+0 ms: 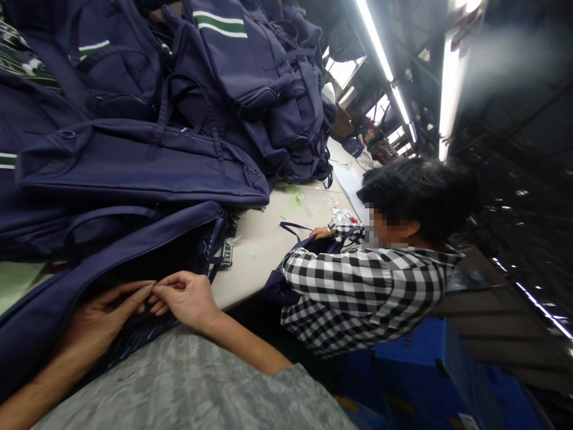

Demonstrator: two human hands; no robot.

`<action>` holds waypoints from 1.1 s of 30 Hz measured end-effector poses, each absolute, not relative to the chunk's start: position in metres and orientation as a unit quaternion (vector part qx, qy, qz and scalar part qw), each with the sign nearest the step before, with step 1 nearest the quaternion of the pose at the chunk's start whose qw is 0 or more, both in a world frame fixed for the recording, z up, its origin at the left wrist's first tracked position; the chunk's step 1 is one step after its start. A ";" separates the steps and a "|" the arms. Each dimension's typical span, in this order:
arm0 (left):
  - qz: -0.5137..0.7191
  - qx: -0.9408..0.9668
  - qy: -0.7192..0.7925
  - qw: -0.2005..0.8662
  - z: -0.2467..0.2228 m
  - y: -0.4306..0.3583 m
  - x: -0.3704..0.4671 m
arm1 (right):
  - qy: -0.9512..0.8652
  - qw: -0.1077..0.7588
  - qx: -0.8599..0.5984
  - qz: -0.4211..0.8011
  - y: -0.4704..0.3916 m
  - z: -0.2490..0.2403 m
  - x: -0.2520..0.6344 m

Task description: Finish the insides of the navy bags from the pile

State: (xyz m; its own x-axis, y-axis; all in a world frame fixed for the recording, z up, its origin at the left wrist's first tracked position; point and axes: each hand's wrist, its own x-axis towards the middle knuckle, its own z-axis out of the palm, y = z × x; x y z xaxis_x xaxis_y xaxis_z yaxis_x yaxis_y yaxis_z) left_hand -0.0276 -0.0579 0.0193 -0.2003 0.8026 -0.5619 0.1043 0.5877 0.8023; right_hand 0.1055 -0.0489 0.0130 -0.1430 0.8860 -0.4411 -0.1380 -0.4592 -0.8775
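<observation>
An open navy bag (pixel 179 230) with a dark patterned lining lies at the table edge in front of me. My left hand (pixel 105 313) reaches across its opening, thumb and fingers pinched together. My right hand (pixel 188 298) meets it over the opening, also in a pinch, fingertips nearly touching those of the left. Whatever sits between the fingertips is too small to make out. A green and white lettered strap (pixel 227 254) hangs by the bag's right end.
Many navy bags (pixel 147 164) are piled on the pale table (pixel 255 239), some striped green and white. To the right, a co-worker in a checked shirt (pixel 358 286) handles another navy bag (pixel 280 289). Blue bins (pixel 412 346) stand behind that person; green scraps (pixel 293 196) lie on the table.
</observation>
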 end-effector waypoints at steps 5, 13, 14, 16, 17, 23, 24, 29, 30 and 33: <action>0.317 0.310 0.710 0.546 0.030 -0.057 -0.025 | -0.348 0.387 -0.530 0.670 -0.049 0.010 0.105; 0.321 0.341 0.717 0.516 0.046 -0.057 -0.021 | -0.350 0.393 -0.517 0.675 -0.048 0.016 0.105; 0.321 0.353 0.717 0.509 0.042 -0.058 -0.022 | -0.348 0.389 -0.520 0.676 -0.048 0.017 0.105; 0.327 0.386 0.707 0.493 0.032 -0.060 -0.024 | -0.341 0.378 -0.530 0.678 -0.048 0.020 0.104; 0.335 0.408 0.698 0.484 0.026 -0.061 -0.026 | -0.338 0.373 -0.533 0.681 -0.048 0.021 0.104; 0.408 0.556 0.621 0.374 -0.004 -0.068 -0.033 | -0.312 0.368 -0.523 0.703 -0.048 0.023 0.104; 0.411 0.569 0.613 0.364 -0.004 -0.068 -0.033 | -0.311 0.368 -0.524 0.703 -0.049 0.023 0.104; 0.385 0.498 0.648 0.428 0.016 -0.064 -0.028 | -0.310 0.377 -0.513 0.706 -0.049 0.020 0.104; 0.373 0.471 0.663 0.447 0.023 -0.063 -0.027 | -0.312 0.379 -0.509 0.707 -0.050 0.020 0.104; 0.329 0.401 0.703 0.486 0.041 -0.061 -0.023 | -0.326 0.385 -0.503 0.702 -0.051 0.017 0.104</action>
